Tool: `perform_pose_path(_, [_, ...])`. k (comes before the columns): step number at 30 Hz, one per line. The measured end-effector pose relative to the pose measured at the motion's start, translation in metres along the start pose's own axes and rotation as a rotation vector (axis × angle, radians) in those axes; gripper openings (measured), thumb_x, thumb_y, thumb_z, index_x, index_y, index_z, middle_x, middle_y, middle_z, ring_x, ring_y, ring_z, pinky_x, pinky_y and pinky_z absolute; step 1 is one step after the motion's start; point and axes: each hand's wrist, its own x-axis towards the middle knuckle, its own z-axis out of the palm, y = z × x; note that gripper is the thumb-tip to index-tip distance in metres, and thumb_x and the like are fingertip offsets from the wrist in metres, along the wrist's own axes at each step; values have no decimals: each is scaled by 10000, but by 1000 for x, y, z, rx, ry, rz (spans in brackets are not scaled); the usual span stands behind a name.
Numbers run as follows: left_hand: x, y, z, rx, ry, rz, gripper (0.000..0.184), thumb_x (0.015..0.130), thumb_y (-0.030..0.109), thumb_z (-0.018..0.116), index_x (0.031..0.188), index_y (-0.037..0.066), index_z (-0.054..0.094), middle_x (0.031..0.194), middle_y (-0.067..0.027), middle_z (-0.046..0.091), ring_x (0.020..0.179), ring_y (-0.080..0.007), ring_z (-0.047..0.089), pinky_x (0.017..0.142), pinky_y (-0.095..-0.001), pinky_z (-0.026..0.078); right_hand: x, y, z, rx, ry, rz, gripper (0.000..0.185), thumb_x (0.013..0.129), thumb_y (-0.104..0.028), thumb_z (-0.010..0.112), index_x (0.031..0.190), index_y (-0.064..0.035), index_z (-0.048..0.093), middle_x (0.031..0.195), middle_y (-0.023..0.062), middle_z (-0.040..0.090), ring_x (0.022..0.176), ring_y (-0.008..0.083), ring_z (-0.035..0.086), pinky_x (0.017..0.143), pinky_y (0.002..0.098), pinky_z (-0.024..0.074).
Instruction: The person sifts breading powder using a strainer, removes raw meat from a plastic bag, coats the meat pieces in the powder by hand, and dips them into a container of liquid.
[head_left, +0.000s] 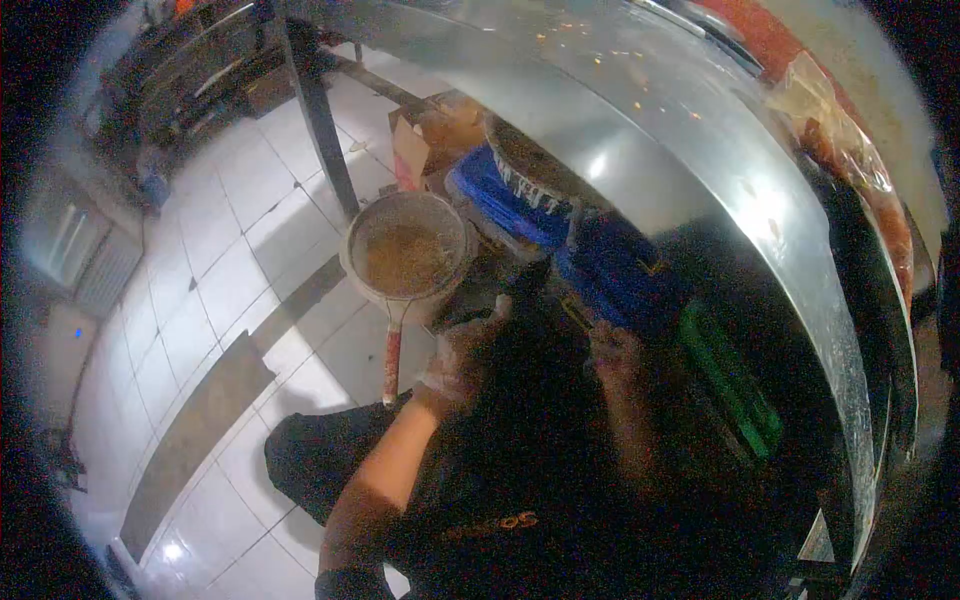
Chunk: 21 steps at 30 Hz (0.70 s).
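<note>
Through the head camera I see the wearer's left hand [465, 350], in what looks like a thin translucent glove, just beside the round, pale-rimmed mesh strainer with a reddish handle [408, 245], on its near right side; its thumb stands out and its fingers curve, but the dark surroundings keep me from telling whether they grasp anything. The right hand [612, 355] is farther right of the strainer and a little nearer the wearer, its fingers seemingly curled; I can't make out whether they are closed on something. The strainer is over the white tiled floor [230, 225], and what supports it is unclear to me. As for progress, brownish matter shows in or beneath its mesh, so I judge some is already there; how much is left I can't judge. Its handle points back toward the wearer, the long axis running nearly straight from the bowl to a tip beside the left forearm. Right of the strainer are a bright blue, plastic-looking object [510, 205] and, farther off and nearer the wearer, a long green object [730, 380]. Beyond it, up and to the right, spreads a shiny grey metal surface [650, 130].
</note>
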Motion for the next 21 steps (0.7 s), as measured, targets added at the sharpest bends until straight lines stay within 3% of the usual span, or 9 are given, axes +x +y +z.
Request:
perform_pose_path(1, [2, 5, -3, 26, -7, -12, 614, 781, -75, 412, 1376, 78, 389, 1002, -201, 619, 927, -379, 597, 779, -437, 487, 5, 5, 6, -54, 36, -41, 227, 858, -130, 536, 994, 51, 550, 945, 149, 588, 721, 187, 583, 538, 287, 502])
perform_pose_path(5, [7, 26, -22, 14, -17, -70, 569, 811, -51, 420, 1364, 82, 403, 970, -186, 624, 893, -372, 601, 748, -426, 492, -5, 18, 64, -399, 254, -593, 169, 876, -109, 524, 976, 23, 557, 937, 128, 583, 758, 215, 580, 663, 335, 510])
perform_pose_path(7, [7, 32, -27, -31, -37, -76, 543, 820, -50, 414, 1347, 78, 428, 990, -179, 627, 903, -362, 606, 749, -416, 492, -14, 27, 81, -531, 252, -700, 143, 884, -99, 518, 966, 10, 561, 933, 118, 581, 777, 228, 578, 725, 358, 515])
perform_pose_path(9, [8, 29, -25, -70, -51, -77, 518, 829, -49, 409, 1331, 74, 453, 1010, -172, 630, 912, -351, 610, 751, -405, 492, -15, 35, 77, -974, 236, -591, 138, 888, -110, 524, 960, 2, 561, 916, 110, 574, 776, 241, 577, 742, 369, 524])
perform_pose_path(10, [8, 22, -19, -170, -30, -68, 489, 832, -45, 408, 1303, 63, 484, 1046, -168, 630, 949, -340, 610, 784, -397, 488, -14, 34, 73, -978, 225, -592, 138, 888, -110, 524, 960, 2, 561, 916, 110, 574, 776, 241, 577, 742, 369, 524])
perform_pose_path(12, [8, 22, -18, -259, -4, -52, 462, 836, -41, 408, 1275, 51, 515, 1082, -164, 631, 987, -329, 610, 817, -388, 484, -8, 36, 64, -538, 408, -366, 183, 878, -124, 534, 990, 18, 561, 876, 125, 577, 763, 248, 580, 691, 359, 533])
perform_pose_path(15, [5, 36, -15, -170, -46, -61, 429, 842, -31, 412, 1246, 34, 543, 1178, -169, 604, 1089, -291, 585, 917, -357, 455, 10, 20, 34, -387, 339, -435, 204, 873, -142, 525, 979, 31, 545, 835, 139, 565, 724, 246, 573, 630, 352, 533])
perform_pose_path(17, [4, 29, 14, -415, -41, -85, 428, 857, -10, 412, 1269, 31, 522, 1248, -161, 570, 1176, -284, 530, 1003, -341, 402, 6, 29, 48, -350, 310, -398, 216, 871, -147, 521, 989, 33, 540, 826, 135, 562, 695, 245, 566, 613, 346, 531])
perform_pose_path(21, [18, 4, 78, -610, -108, -154, 434, 864, 3, 406, 1282, 39, 516, 1298, -145, 537, 1223, -296, 487, 1044, -348, 364, -1, 49, 86, -244, 188, -281, 260, 865, -165, 507, 1022, 42, 525, 797, 121, 551, 592, 240, 541, 556, 323, 523])
